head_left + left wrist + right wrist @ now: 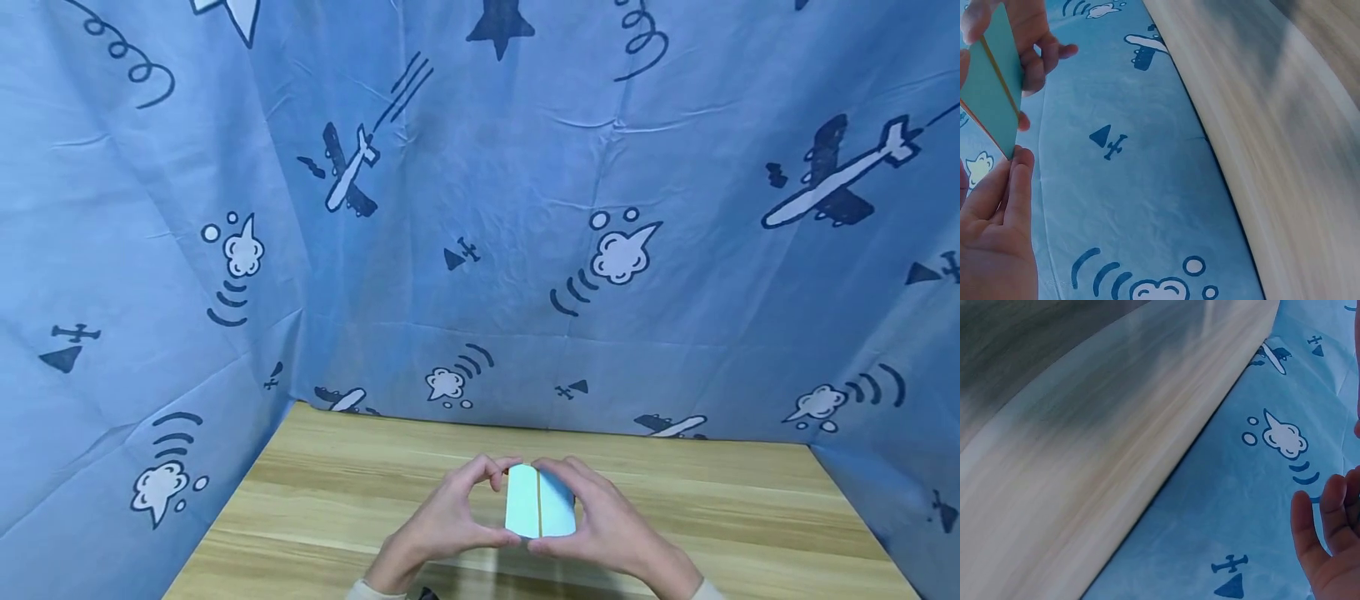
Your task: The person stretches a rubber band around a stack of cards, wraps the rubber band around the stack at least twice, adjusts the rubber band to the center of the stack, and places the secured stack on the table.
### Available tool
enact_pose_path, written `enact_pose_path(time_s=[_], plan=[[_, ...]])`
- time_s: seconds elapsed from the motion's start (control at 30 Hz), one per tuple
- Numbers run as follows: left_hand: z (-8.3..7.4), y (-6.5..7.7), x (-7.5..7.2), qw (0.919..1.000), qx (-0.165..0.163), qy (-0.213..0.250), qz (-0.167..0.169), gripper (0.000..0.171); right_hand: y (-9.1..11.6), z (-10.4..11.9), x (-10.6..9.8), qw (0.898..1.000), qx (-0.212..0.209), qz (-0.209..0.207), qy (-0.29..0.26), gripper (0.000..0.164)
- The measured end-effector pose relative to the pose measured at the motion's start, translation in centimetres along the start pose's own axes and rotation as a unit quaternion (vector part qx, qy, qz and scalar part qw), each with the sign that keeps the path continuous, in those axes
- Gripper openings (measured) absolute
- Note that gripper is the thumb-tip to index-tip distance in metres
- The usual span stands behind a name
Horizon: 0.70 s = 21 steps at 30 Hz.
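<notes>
A small pale turquoise notebook with a yellow-orange band down it is held up over the wooden table between both hands. My left hand grips its left side, thumb at the near edge and index finger at the far corner. With thumb below and fingers on the far edge, my right hand pinches the right part. In the left wrist view the notebook looks thin, and the left hand's fingers meet its lower corner. Only part of the right hand shows in the right wrist view; the notebook is out of frame there.
The wooden table spreads beneath the hands. Blue cloth printed with planes, clouds and stars hangs behind it and along both sides. A small dark object shows at the bottom edge, near the left wrist.
</notes>
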<state>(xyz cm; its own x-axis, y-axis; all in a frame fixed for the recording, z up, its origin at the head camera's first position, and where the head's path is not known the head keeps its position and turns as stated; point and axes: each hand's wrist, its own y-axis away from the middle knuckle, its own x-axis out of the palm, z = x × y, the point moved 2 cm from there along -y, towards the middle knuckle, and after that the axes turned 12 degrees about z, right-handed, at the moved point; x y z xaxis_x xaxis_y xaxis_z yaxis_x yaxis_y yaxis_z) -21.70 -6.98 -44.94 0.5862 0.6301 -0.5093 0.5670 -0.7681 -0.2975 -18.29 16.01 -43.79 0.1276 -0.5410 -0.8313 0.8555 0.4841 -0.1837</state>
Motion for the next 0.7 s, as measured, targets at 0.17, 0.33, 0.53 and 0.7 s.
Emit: enact_pose_path(time_s=[0.17, 0.33, 0.53, 0.7], plan=[[-0.06, 0.31, 0.27, 0.9999, 0.005, 0.011, -0.009, 0.052, 0.37, 0.03, 0.11, 1.000, -0.002, -0.008, 0.009, 0.089], [-0.09, 0.74, 0.52, 0.9998, 0.000, 0.007, -0.021, 0.053, 0.95, -0.18, -0.06, 1.000, -0.001, 0.000, -0.014, 0.091], [0.08, 0.93, 0.67, 0.9997, 0.002, 0.012, -0.020, 0.053, 0.88, -0.16, 0.11, 1.000, -0.023, 0.003, -0.013, 0.085], [0.21, 0.72, 0.73, 0.9995, 0.021, 0.000, -0.022, 0.053, 0.87, -0.16, 0.26, 0.999, -0.034, -0.011, -0.003, 0.087]])
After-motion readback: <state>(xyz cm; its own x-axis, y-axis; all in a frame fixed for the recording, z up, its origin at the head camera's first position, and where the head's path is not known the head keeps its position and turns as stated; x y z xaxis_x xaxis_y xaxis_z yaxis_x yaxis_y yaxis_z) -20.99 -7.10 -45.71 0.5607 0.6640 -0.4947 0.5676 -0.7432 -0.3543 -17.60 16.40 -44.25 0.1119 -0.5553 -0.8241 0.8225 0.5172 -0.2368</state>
